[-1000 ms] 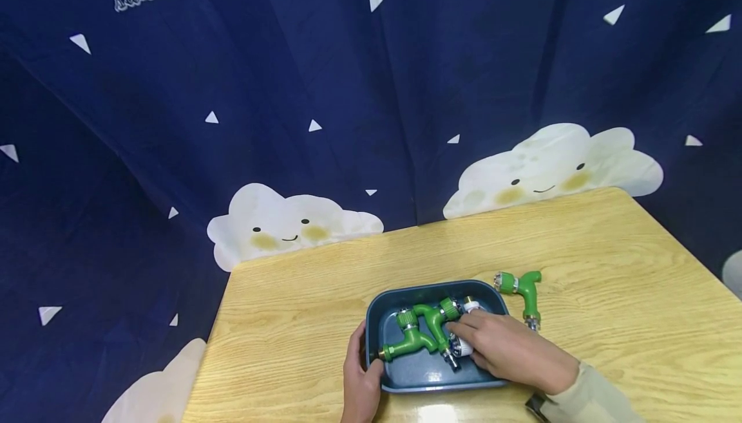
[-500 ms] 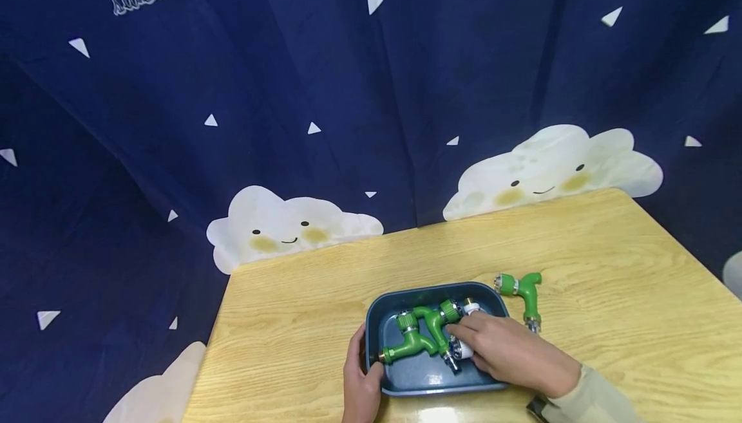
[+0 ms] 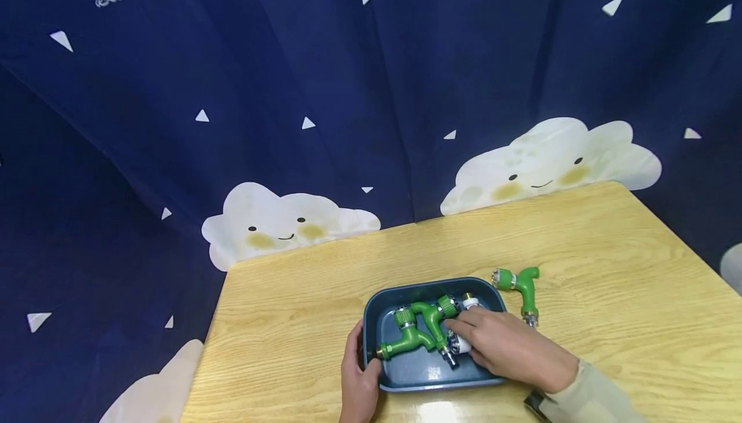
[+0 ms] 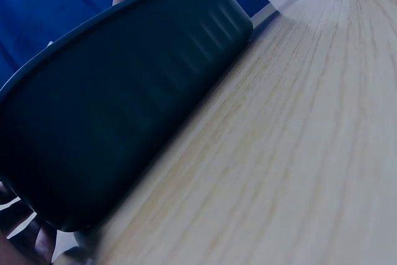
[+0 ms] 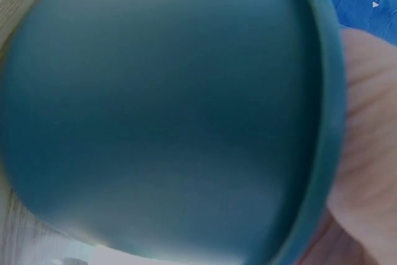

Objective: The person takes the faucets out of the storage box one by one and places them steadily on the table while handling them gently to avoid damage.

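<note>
A dark blue plastic basin stands on the wooden table. My left hand holds its left end, thumb at the near corner and fingers along the outer wall. Over the right rim, my right hand reaches in and grips a white tap, whose body is mostly hidden under the fingers. Left of it in the basin lie two green taps, one near my left thumb and another in the middle. The left wrist view shows the basin's outer wall; the right wrist view is filled by its wall.
Another green tap lies on the table just beyond the basin's right end. A navy curtain with clouds and white triangles hangs along the table's back edge. Near my right wrist is a small black object.
The head view has shifted slightly. Both hands, the basin and the taps keep their places relative to each other.
</note>
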Action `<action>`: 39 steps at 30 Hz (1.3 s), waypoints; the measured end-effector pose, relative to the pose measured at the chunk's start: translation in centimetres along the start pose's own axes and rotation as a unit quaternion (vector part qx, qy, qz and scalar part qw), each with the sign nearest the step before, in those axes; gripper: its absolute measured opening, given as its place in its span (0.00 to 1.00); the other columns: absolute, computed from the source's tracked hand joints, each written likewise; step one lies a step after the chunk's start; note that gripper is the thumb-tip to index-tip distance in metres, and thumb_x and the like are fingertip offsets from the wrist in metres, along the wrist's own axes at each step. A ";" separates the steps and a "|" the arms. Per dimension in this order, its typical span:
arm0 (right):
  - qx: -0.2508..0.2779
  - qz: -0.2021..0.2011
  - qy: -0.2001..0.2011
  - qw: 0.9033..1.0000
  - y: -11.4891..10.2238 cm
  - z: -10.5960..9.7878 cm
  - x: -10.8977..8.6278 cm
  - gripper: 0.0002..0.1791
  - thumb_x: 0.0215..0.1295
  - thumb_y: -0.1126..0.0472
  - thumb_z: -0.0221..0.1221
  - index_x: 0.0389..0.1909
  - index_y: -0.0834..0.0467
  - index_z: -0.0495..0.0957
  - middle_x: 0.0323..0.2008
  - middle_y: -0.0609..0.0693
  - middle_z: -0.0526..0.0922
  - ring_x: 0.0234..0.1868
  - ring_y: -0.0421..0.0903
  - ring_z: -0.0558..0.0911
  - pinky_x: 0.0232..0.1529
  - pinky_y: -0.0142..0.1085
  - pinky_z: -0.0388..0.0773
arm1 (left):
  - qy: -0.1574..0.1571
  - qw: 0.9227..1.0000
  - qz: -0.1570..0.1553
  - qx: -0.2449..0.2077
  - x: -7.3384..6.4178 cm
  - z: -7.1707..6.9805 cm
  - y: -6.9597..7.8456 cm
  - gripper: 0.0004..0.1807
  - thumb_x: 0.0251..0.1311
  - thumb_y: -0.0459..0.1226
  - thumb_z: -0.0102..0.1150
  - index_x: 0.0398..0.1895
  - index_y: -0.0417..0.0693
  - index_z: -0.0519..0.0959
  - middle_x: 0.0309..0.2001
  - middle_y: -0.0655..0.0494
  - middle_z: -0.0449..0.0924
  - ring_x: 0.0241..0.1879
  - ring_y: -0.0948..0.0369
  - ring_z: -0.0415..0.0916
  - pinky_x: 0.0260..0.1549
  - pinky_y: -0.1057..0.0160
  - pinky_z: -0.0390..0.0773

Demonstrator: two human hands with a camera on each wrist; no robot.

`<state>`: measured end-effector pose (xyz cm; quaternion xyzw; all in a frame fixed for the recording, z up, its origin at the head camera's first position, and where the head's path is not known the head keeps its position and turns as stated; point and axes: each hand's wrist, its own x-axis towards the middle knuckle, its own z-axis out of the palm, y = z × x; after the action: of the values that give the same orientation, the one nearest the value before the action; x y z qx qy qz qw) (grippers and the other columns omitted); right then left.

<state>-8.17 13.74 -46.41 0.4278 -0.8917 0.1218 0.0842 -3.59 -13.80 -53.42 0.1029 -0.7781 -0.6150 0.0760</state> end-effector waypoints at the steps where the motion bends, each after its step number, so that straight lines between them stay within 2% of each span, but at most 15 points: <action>1: -0.001 0.001 0.000 1.000 0.0 0.0 0.0 0.25 0.57 0.63 0.69 0.58 0.57 0.83 0.47 0.47 0.87 0.49 0.44 0.85 0.47 0.40 0.85 | 0.000 1.000 0.001 -0.001 0.0 0.0 0.0 0.42 0.46 0.23 0.50 0.72 0.47 0.70 0.69 0.48 0.76 0.69 0.54 0.70 0.64 0.79 0.63; 7: -0.006 -0.002 0.004 1.000 0.1 -0.1 0.0 0.25 0.57 0.64 0.69 0.58 0.57 0.83 0.47 0.47 0.87 0.49 0.44 0.85 0.47 0.39 0.85 | -0.001 1.000 0.006 -0.002 0.1 0.0 0.0 0.42 0.46 0.24 0.50 0.72 0.47 0.70 0.70 0.48 0.76 0.70 0.53 0.69 0.64 0.80 0.62; 14: -0.002 -0.002 -0.002 1.000 -0.1 -0.3 0.0 0.26 0.57 0.63 0.70 0.59 0.57 0.83 0.48 0.47 0.86 0.50 0.45 0.85 0.47 0.40 0.85 | 0.003 1.000 0.010 -0.005 -0.1 -0.1 -0.2 0.42 0.45 0.23 0.50 0.72 0.47 0.71 0.69 0.48 0.76 0.69 0.57 0.70 0.64 0.80 0.63; 21: -0.009 0.003 0.001 1.000 0.1 -0.5 0.0 0.26 0.56 0.62 0.71 0.59 0.57 0.83 0.48 0.47 0.86 0.49 0.44 0.85 0.46 0.40 0.86 | -0.007 1.000 0.010 -0.002 0.1 0.0 0.1 0.42 0.47 0.23 0.49 0.73 0.47 0.70 0.70 0.48 0.74 0.71 0.52 0.68 0.64 0.79 0.63; 27: -0.008 0.005 -0.002 1.000 0.1 -0.7 0.0 0.26 0.57 0.62 0.70 0.59 0.56 0.83 0.47 0.47 0.86 0.48 0.43 0.84 0.45 0.39 0.85 | -0.005 1.000 0.007 -0.005 0.0 -0.1 0.2 0.42 0.46 0.23 0.49 0.72 0.46 0.70 0.70 0.48 0.75 0.70 0.52 0.68 0.64 0.80 0.63; 33: -0.018 0.000 0.014 1.000 0.1 -0.7 -0.1 0.26 0.56 0.62 0.71 0.58 0.57 0.84 0.46 0.47 0.86 0.48 0.43 0.84 0.45 0.39 0.85 | -0.007 1.000 0.002 -0.004 0.0 -0.1 0.1 0.42 0.46 0.23 0.49 0.73 0.47 0.70 0.71 0.48 0.74 0.71 0.51 0.67 0.64 0.79 0.63; 39: -0.014 0.002 0.020 1.000 0.2 -0.9 -0.2 0.26 0.55 0.63 0.71 0.58 0.57 0.84 0.45 0.47 0.86 0.48 0.43 0.84 0.45 0.38 0.85 | -0.010 1.000 0.009 -0.009 -0.1 -0.1 0.1 0.42 0.46 0.23 0.49 0.72 0.46 0.70 0.70 0.47 0.75 0.69 0.54 0.69 0.63 0.79 0.64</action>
<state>-8.15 14.27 -45.64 0.4223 -0.8922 0.1179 0.1081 -3.50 -13.85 -53.34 0.0889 -0.7742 -0.6222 0.0751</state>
